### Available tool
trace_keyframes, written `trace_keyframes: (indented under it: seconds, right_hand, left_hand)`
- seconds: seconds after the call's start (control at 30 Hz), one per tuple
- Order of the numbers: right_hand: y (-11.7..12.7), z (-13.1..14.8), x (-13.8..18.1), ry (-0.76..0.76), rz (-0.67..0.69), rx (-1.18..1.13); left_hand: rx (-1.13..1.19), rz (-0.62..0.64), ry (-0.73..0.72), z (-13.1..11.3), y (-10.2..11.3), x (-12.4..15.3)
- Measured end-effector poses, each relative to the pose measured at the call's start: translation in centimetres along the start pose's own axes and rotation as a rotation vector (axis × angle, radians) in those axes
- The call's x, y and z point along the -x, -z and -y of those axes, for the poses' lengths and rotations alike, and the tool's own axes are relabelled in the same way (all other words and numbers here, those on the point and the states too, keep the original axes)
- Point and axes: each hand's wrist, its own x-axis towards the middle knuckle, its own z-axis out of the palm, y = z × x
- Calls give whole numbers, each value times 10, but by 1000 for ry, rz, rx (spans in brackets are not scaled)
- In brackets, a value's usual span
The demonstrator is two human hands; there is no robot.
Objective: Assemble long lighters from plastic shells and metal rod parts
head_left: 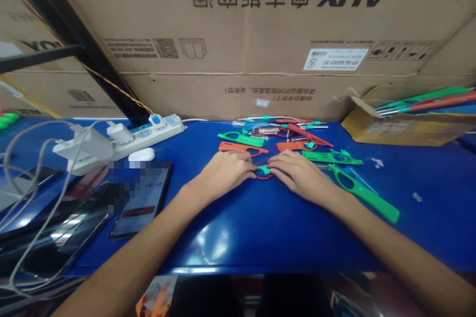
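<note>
Teal piece [263, 171] was pinched from each side by left hand [227, 172] & right hand [298, 171], prob. to steady it, nearer the back edge of the blue table [223, 242] than the front. Orange handle [231, 146] lay just past, easy reach tbh.

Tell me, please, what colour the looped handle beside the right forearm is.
The looped handle is green, clearest in the head view.
</note>
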Motion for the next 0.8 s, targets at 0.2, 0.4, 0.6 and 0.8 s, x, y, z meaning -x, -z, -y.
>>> trace_keyframes:
  seconds: [0.2, 0.4, 0.6, 0.8]
  right_hand:
    - [0, 0, 3, 7, 8, 20]
    - [1, 2, 4, -20, 29, 100]
    - [4, -1, 5, 22, 41, 102]
    - [5, -1, 4, 19, 37, 89]
  left_hand:
    - [15, 4, 38, -3, 0, -3]
    - [-7, 4, 44, -3, -2, -2]
    - [-11, 5, 54, -3, -3, -1]
    - [2, 8, 64, -5, -2, -1]
